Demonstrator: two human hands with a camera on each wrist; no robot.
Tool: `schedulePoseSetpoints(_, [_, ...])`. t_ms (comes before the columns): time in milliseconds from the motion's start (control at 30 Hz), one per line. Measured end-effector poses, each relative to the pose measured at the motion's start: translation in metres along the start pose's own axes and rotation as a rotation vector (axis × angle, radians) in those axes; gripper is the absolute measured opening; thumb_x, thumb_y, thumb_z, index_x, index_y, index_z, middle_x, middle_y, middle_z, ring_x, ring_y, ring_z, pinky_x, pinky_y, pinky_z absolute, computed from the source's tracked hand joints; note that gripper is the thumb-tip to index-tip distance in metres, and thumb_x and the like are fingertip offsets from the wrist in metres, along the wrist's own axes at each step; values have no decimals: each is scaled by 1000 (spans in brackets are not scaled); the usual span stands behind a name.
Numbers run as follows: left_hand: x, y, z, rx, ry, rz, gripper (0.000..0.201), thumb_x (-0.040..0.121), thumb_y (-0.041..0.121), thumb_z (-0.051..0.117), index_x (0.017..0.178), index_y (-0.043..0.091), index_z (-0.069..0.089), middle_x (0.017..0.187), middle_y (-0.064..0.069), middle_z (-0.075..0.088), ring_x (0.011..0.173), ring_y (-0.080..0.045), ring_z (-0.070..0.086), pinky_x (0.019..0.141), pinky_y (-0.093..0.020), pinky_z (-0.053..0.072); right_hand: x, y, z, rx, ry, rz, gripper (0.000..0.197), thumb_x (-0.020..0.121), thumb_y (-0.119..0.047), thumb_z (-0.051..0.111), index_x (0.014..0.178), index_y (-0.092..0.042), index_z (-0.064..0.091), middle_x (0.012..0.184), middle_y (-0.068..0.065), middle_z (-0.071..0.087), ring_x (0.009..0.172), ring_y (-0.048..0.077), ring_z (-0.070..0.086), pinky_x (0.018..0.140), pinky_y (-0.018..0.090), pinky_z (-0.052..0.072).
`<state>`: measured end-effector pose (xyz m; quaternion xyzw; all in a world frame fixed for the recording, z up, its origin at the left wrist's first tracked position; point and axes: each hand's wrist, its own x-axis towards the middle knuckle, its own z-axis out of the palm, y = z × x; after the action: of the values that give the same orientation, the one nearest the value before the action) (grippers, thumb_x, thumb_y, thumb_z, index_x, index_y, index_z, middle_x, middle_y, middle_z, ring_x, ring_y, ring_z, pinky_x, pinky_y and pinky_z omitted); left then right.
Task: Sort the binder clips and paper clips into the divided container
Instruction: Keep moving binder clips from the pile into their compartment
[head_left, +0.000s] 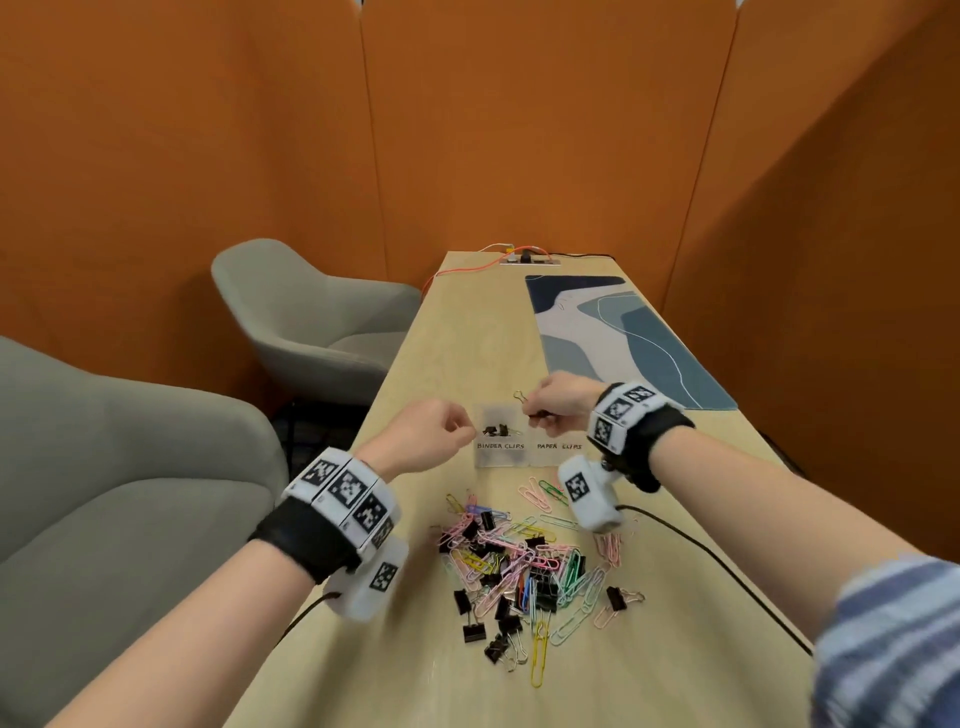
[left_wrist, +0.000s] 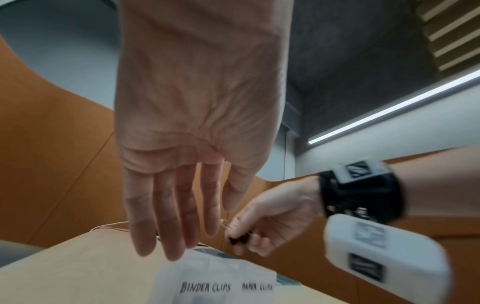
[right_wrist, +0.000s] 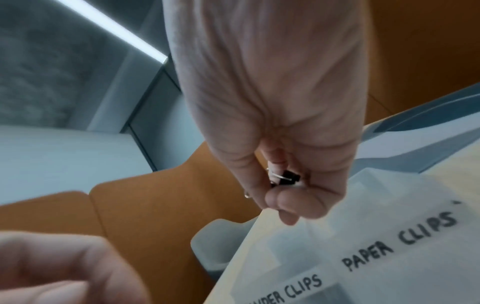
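A clear divided container (head_left: 501, 460) lies mid-table, labelled BINDER CLIPS on the left and PAPER CLIPS on the right. A few black binder clips (head_left: 496, 430) sit in its left compartment. My right hand (head_left: 535, 415) hovers over the container's far right and pinches a black binder clip (right_wrist: 287, 179); a silver wire handle (head_left: 519, 397) sticks up beside its fingers. My left hand (head_left: 467, 428) is just left of the container, and in the left wrist view its fingers (left_wrist: 166, 226) are straight and hold nothing. A mixed pile of coloured paper clips and black binder clips (head_left: 519, 566) lies nearer to me.
Two grey armchairs (head_left: 322, 322) stand along the table's left edge. A blue patterned desk mat (head_left: 618, 338) covers the far right of the table. Cables run from both wrist units, one black cable (head_left: 717, 561) across the table on the right. Orange partitions enclose the booth.
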<state>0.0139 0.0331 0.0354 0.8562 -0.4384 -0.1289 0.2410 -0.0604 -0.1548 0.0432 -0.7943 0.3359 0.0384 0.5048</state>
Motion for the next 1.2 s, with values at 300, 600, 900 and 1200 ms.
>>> schedulePoseSetpoints(300, [-14, -12, 28, 229, -158, 78, 20, 84, 19, 64, 103, 16, 69, 102, -2, 68, 85, -13, 56, 80, -27, 47, -13, -7, 22, -282, 114, -232, 27, 92, -5, 47, 116, -8, 57, 100, 9, 60, 86, 23, 66, 68, 27, 55])
schedulePoseSetpoints(600, [-5, 9, 63, 375, -197, 133, 24, 86, 22, 64, 108, 15, 67, 114, -5, 67, 107, -23, 61, 90, -31, 49, -83, 61, 43, -818, -114, -396, 23, 87, -20, 62, 108, -14, 68, 111, 3, 69, 95, 15, 60, 85, 26, 47])
schedulePoseSetpoints(900, [-5, 10, 74, 504, -138, 189, 20, 87, 21, 61, 105, 13, 65, 110, -11, 67, 104, -29, 62, 84, -35, 50, -75, 74, 53, -688, 78, -498, 28, 84, -3, 49, 93, -12, 73, 99, 6, 73, 91, 18, 64, 84, 27, 50])
schedulePoseSetpoints(1200, [1, -1, 57, 131, 7, 163, 19, 85, 14, 66, 102, 16, 73, 103, -1, 74, 98, -14, 67, 85, -21, 49, -74, 78, 46, 97, -30, -164, 23, 90, 2, 46, 73, -4, 61, 76, 14, 58, 44, 10, 58, 43, 17, 49])
